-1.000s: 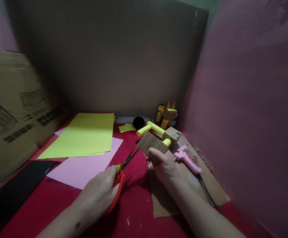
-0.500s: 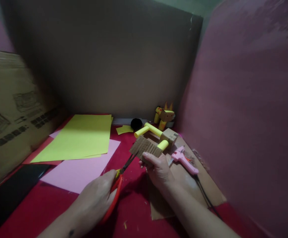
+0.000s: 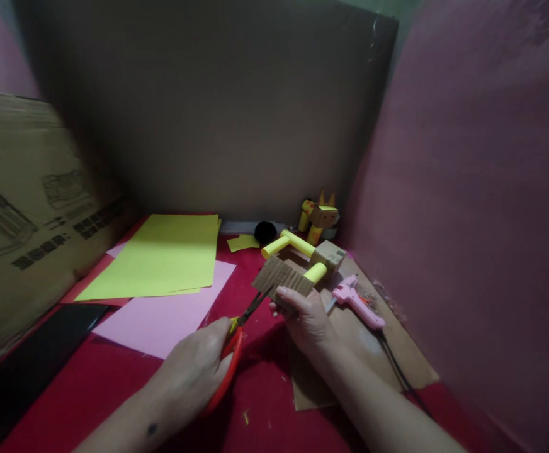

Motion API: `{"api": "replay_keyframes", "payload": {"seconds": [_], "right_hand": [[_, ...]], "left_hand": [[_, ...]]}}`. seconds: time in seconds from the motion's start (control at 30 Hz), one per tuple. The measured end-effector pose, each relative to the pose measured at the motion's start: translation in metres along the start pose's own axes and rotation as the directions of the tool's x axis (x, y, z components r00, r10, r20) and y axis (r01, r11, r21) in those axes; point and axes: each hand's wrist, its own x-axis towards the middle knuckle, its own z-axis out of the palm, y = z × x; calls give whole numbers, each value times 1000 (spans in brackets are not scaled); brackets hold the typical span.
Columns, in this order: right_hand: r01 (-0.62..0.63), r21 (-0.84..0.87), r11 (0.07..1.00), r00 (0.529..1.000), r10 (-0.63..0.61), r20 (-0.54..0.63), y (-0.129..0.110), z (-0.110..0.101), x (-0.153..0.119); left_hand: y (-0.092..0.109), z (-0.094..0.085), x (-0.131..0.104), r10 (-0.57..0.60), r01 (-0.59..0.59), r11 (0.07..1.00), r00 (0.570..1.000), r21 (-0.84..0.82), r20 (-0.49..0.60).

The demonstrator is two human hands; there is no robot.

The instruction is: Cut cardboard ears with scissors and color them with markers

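My left hand [image 3: 202, 360] is closed round the red and yellow handles of a pair of scissors [image 3: 250, 309]. The blades meet the lower left edge of a piece of corrugated cardboard [image 3: 274, 274]. My right hand [image 3: 308, 318] pinches that cardboard near its right end, thumb on top. Just behind it, a small cardboard box [image 3: 330, 257] with rolled yellow paper tubes [image 3: 298, 243] rests on a cardboard sheet. Part of the near tube is hidden by the held piece.
A pink glue gun [image 3: 360, 306] with a black cord lies on the cardboard sheet [image 3: 319, 393] at right. Yellow paper [image 3: 161, 251] and pink paper [image 3: 170, 324] lie left. A cardboard animal figure [image 3: 319, 217] stands at the back; a big carton [image 3: 29, 207] borders the left side.
The view has shifted slightly, so everything sits a little further right. The scissor blades remain at the cardboard's edge, and both hands keep their holds.
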Motion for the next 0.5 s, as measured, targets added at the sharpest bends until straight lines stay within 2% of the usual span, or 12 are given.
{"api": "replay_keyframes", "payload": {"seconds": [0.5], "right_hand": [[-28, 6, 1000, 999, 28, 20, 5, 3, -3]], "left_hand": [[6, -2, -2, -18, 18, 1000, 1000, -7, 11]]}}
